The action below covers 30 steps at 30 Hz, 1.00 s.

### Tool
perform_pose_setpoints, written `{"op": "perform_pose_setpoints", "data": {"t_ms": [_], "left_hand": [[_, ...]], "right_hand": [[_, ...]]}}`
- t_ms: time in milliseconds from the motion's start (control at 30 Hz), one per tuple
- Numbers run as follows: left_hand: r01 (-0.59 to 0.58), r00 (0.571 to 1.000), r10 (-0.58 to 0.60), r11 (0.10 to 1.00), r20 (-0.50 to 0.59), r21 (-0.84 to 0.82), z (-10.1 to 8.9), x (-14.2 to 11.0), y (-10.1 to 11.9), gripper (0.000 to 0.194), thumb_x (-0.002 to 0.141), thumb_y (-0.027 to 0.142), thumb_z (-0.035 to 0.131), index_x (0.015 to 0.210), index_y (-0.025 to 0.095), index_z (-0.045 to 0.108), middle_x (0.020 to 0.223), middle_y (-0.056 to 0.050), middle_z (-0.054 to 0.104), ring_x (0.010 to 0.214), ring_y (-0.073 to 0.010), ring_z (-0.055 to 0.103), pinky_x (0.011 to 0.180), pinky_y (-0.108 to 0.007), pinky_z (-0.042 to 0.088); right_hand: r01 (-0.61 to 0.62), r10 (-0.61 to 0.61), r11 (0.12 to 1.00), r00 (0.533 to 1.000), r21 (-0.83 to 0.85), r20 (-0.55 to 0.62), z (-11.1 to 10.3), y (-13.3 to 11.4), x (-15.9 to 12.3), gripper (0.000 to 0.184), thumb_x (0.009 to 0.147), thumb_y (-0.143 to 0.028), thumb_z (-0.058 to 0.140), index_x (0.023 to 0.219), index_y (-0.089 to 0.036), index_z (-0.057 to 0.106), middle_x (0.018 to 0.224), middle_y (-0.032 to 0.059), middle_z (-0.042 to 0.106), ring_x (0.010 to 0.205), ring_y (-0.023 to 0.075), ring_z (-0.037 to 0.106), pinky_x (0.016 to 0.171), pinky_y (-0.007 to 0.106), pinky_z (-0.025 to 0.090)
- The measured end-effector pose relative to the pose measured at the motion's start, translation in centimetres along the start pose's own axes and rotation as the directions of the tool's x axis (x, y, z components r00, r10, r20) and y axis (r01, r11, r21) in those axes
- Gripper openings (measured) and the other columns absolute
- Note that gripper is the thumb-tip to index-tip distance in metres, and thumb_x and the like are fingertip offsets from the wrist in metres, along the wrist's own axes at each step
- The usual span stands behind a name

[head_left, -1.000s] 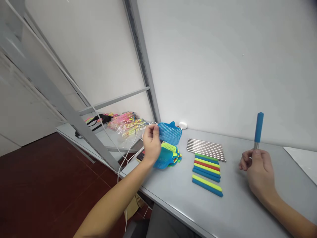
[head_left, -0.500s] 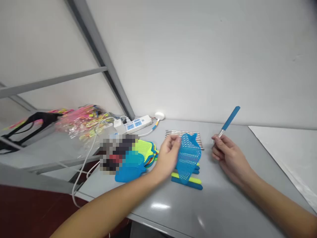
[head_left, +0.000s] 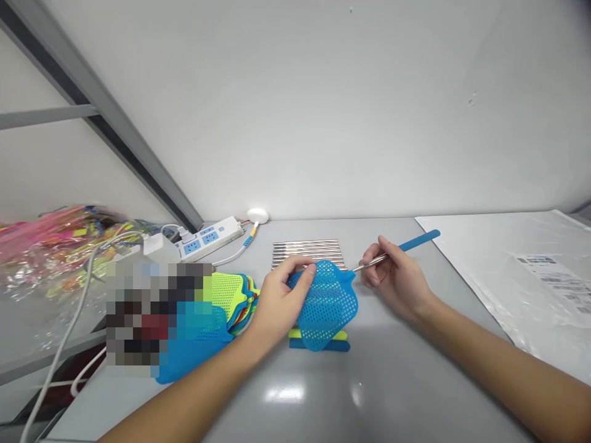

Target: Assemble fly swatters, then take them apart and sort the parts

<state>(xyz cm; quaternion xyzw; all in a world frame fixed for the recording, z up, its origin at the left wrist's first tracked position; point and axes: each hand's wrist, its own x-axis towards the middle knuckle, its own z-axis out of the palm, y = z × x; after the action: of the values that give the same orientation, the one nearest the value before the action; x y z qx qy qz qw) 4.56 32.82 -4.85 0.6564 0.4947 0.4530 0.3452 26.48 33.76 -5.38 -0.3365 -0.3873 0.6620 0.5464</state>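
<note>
My left hand (head_left: 287,294) pinches a blue perforated fly swatter head (head_left: 329,304) by its edge, holding it above the table. In my right hand (head_left: 392,274) is a metal rod with a blue grip, a fly swatter handle (head_left: 418,240), its grip pointing up and right. The rod's thin tip meets the neck of the swatter head; I cannot tell whether it sits inside. Behind the head lie several metal rods (head_left: 307,248) side by side. Below it, a yellow grip (head_left: 340,335) and a blue grip (head_left: 339,346) lie on the table, partly covered.
Left of my hands is a stack of swatter heads, yellow-green (head_left: 227,290) and blue (head_left: 184,354), partly blurred out. A power strip (head_left: 210,240) with white cables stands behind them. Plastic-wrapped colourful goods (head_left: 60,246) lie far left. A white plastic bag (head_left: 498,246) covers the right side.
The swatter head and the handle have come together, rod tip now at the head's neck. The handle has tilted from steep to nearly level. The view has turned to the right.
</note>
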Motion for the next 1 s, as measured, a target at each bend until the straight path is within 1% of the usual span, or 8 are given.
{"op": "perform_pose_setpoints", "data": {"t_ms": [100,200,333,467,667,800,1000], "left_hand": [[0.003,1.0,-0.003,1.0,-0.003,0.003,-0.1,0.0,0.3,0.017,0.087,0.035,0.063,0.096,0.023,0.071,0.094,-0.002,0.072,0.09,-0.0204,0.065,0.083,-0.03,0.049],[-0.014,1.0,0.014,1.0,-0.012,-0.012,0.0,0.0,0.6,0.016,0.085,0.034,0.065,0.093,0.024,0.073,0.095,-0.002,0.074,0.092,-0.0219,0.066,0.084,-0.032,0.05],[-0.025,0.999,0.026,1.0,-0.044,0.014,0.0,0.0,0.6,0.015,0.084,0.033,0.065,0.091,0.024,0.074,0.092,-0.002,0.074,0.088,-0.0214,0.067,0.084,-0.032,0.051],[-0.002,0.998,0.005,0.999,-0.064,0.039,-0.2,0.2,0.6,0.017,0.084,0.036,0.066,0.091,0.024,0.074,0.092,-0.002,0.074,0.088,-0.0211,0.067,0.083,-0.032,0.051],[-0.002,0.999,0.003,0.999,-0.051,0.036,-0.1,-0.1,0.7,0.016,0.084,0.037,0.066,0.091,0.024,0.073,0.092,-0.001,0.074,0.088,-0.0204,0.066,0.083,-0.03,0.051],[0.006,0.998,-0.003,0.999,-0.069,0.041,0.0,-0.3,0.7,0.016,0.083,0.036,0.067,0.09,0.024,0.073,0.09,-0.001,0.074,0.087,-0.0208,0.066,0.081,-0.031,0.051],[-0.003,0.998,0.005,0.999,-0.064,0.035,-0.2,-0.1,1.0,0.014,0.082,0.036,0.067,0.089,0.025,0.074,0.091,-0.002,0.074,0.088,-0.0211,0.067,0.083,-0.032,0.051]], "right_hand": [[0.002,-0.002,1.0,1.0,-0.003,-0.021,0.2,-0.5,-0.2,0.041,0.092,-0.046,0.048,0.067,-0.019,0.067,0.041,-0.0009,0.046,0.044,0.0121,0.038,0.052,0.027,0.034],[-0.02,0.02,1.0,1.0,0.0,-0.015,0.5,-0.8,-0.4,0.038,0.091,-0.042,0.048,0.067,-0.019,0.066,0.04,-0.0016,0.044,0.044,0.0119,0.035,0.053,0.027,0.033],[-0.028,0.028,1.0,0.999,0.012,-0.019,0.6,-0.9,-0.5,0.038,0.091,-0.04,0.047,0.064,-0.019,0.065,0.039,-0.0025,0.04,0.044,0.0117,0.032,0.052,0.027,0.031],[-0.029,0.03,0.999,0.999,0.033,-0.031,0.5,-0.9,-0.6,0.039,0.091,-0.039,0.047,0.061,-0.019,0.063,0.038,-0.0031,0.036,0.045,0.0114,0.031,0.051,0.026,0.03],[-0.017,0.018,0.999,0.999,0.031,-0.045,0.7,-1.0,-0.6,0.039,0.09,-0.04,0.047,0.062,-0.019,0.063,0.039,-0.0037,0.036,0.045,0.0113,0.03,0.052,0.026,0.031],[-0.017,0.015,1.0,0.998,-0.022,-0.056,0.7,-1.1,-0.6,0.038,0.089,-0.041,0.049,0.061,-0.019,0.062,0.039,-0.004,0.035,0.045,0.0114,0.029,0.052,0.026,0.031],[0.021,-0.029,0.99,0.998,-0.14,-0.058,0.7,-1.4,-0.8,0.039,0.089,-0.04,0.047,0.06,-0.019,0.063,0.039,-0.004,0.033,0.047,0.0121,0.031,0.053,0.027,0.03]]}}
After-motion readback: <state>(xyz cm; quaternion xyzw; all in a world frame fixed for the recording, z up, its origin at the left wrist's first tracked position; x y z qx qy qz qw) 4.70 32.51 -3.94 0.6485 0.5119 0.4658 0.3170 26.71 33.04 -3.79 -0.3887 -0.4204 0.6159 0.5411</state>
